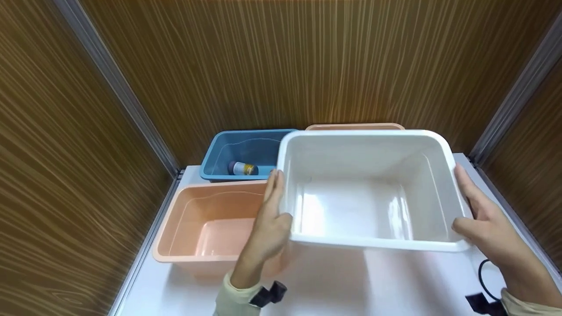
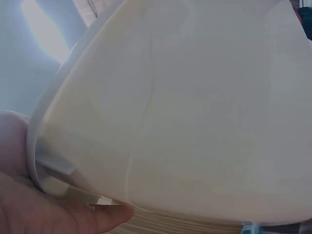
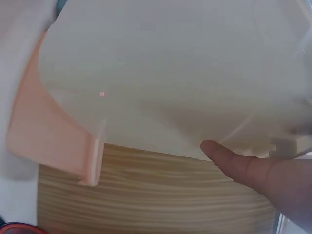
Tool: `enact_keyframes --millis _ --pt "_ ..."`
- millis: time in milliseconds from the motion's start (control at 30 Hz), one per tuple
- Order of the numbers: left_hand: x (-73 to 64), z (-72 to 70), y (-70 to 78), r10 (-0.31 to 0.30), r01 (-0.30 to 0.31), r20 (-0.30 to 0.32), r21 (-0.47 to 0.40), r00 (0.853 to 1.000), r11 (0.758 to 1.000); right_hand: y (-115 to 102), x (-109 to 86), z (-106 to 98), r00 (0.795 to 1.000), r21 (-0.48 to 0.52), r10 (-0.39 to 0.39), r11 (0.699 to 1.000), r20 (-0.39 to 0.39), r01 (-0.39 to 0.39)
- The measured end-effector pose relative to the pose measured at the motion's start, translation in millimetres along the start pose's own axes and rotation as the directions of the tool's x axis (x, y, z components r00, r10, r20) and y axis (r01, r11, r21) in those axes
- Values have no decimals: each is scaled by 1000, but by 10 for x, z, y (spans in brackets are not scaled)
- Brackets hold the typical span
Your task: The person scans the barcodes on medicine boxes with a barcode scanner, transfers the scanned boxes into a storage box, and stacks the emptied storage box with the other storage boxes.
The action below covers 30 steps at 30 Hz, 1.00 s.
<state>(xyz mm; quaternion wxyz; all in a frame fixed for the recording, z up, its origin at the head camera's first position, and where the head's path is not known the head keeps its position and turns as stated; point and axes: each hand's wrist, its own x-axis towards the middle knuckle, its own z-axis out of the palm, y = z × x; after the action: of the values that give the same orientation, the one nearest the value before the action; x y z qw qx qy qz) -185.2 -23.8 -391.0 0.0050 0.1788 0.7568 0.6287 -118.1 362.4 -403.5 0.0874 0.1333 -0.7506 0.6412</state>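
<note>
Between both hands a white plastic bin [image 1: 351, 210] is held up off the table, its open top tipped toward the head camera and its inside bare. My left hand [image 1: 270, 226] grips its left rim, thumb near the front corner and fingers along the outer side. On the opposite side my right hand [image 1: 491, 224] grips the right rim, with the thumb over the edge. In the left wrist view the bin's outer wall [image 2: 195, 112] fills most of the picture above the left fingers [image 2: 73, 217]. One right finger [image 3: 234, 163] lies along the wall in the right wrist view.
A peach bin [image 1: 175, 224] stands at the left on the white table [image 1: 325, 285]. Behind it, a blue bin [image 1: 219, 151] contains a small bottle [image 1: 243, 168]. Another peach bin [image 1: 355, 127] is mostly hidden behind the white one. Wood-grain panels [image 1: 281, 66] enclose the back and sides.
</note>
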Motion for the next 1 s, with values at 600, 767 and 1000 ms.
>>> enact_keyframes --millis 600,767,1000 --pt "154 -647 337 31 -31 0 62 1000 998 -368 414 393 995 77 -43 996 86 37" --pt "136 -859 380 -7 7 4 103 1000 995 -437 530 535 992 77 -42 996 122 33" --pt "70 -1193 356 -38 34 16 181 999 983 -472 682 815 993 40 35 998 112 -39"
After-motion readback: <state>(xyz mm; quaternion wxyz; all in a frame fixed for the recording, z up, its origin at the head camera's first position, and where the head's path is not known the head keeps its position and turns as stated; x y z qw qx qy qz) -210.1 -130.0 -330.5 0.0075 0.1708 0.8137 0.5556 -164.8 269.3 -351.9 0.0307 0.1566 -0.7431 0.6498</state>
